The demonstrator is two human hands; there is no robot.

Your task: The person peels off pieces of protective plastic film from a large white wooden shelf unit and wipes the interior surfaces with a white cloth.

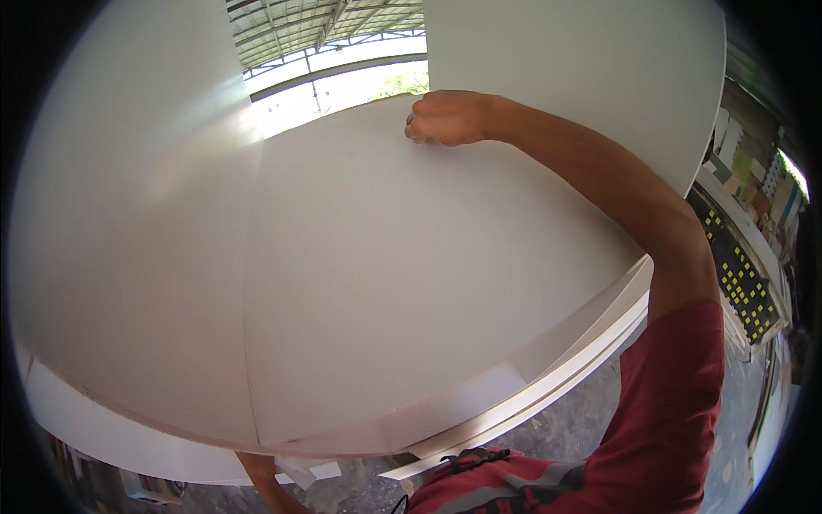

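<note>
A broad white panel spreads out before me. A tall white panel meets it along a seam on the left, and another tall white panel stands behind my right forearm. My right hand is closed, its fingers curled down at the far edge of the broad panel, beside the right tall one. Whatever those fingers may hold is hidden. Of my left arm, only the forearm shows at the bottom; the panel's near edge covers the left hand.
Long pale strips or board edges run along the near right side. Grey floor lies below. At the right stands a dark board with yellow squares, with stacked boards behind it. A metal-framed roof shows through the gap between the tall panels.
</note>
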